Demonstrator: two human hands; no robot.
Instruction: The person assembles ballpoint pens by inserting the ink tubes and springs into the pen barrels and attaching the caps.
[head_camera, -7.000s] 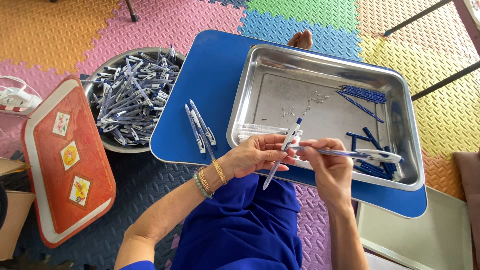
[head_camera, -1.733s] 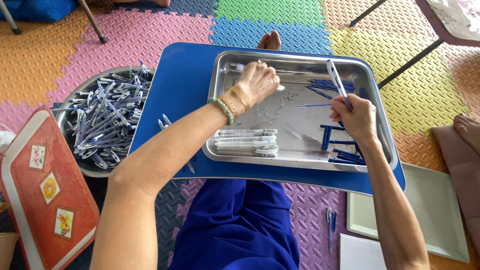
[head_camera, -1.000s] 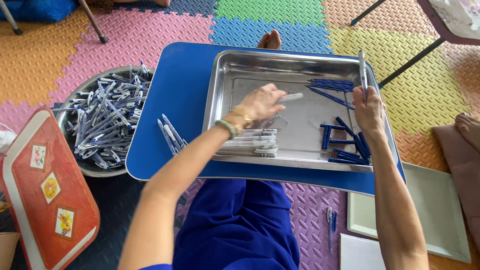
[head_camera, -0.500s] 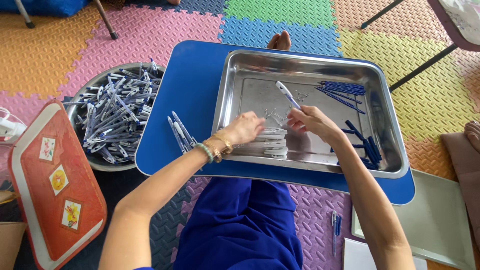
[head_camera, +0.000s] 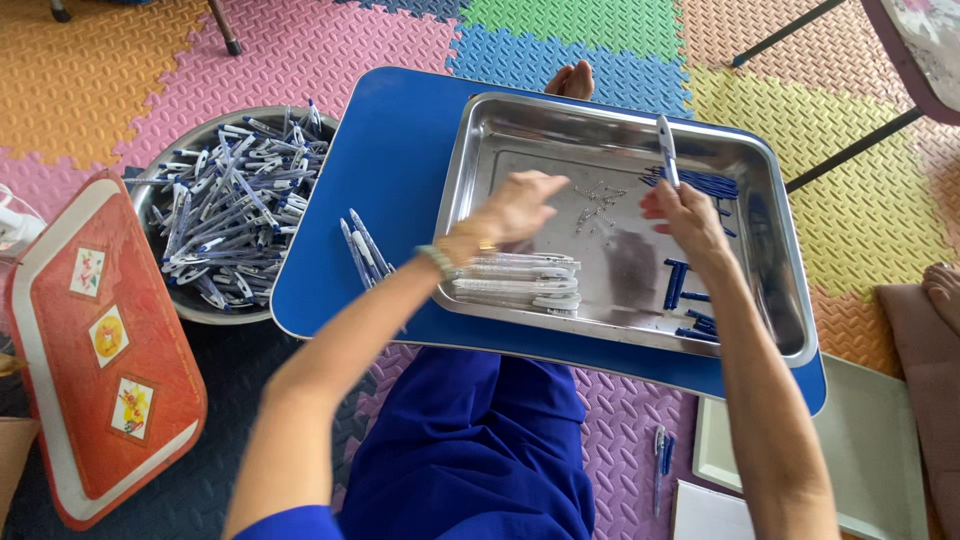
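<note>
While both hands worked over the steel tray, the scene stood as follows:

Right hand: the right hand (head_camera: 685, 215) hung above the middle of the tray, fingers closed around a pen barrel (head_camera: 667, 148) that stood nearly upright, its tip pointing away from the person.
Left hand: the left hand (head_camera: 520, 205) hovered over the tray's left half, fingers loosely curled and reaching inward; whether it pinched anything small could not be told.
Springs: a scatter of tiny springs (head_camera: 598, 198) lay on the tray floor between the two hands.
Barrels: a row of pale pen barrels (head_camera: 520, 285) lay side by side near the tray's front left corner, just below the left wrist.
Blue parts: blue refills (head_camera: 705, 182) lay near the far right wall, and blue caps (head_camera: 685, 290) lay nearer the front right.
Tray: the steel tray (head_camera: 790, 300) rested on a blue tabletop (head_camera: 390, 130).
Loose pens: a few pens (head_camera: 362, 250) lay on the tabletop beside the tray's left rim.
Bowl: a round metal bowl (head_camera: 165, 305) heaped with pens stood on the floor mats to the left.
Red tray: a red tray (head_camera: 100, 400) lay further left.
</note>
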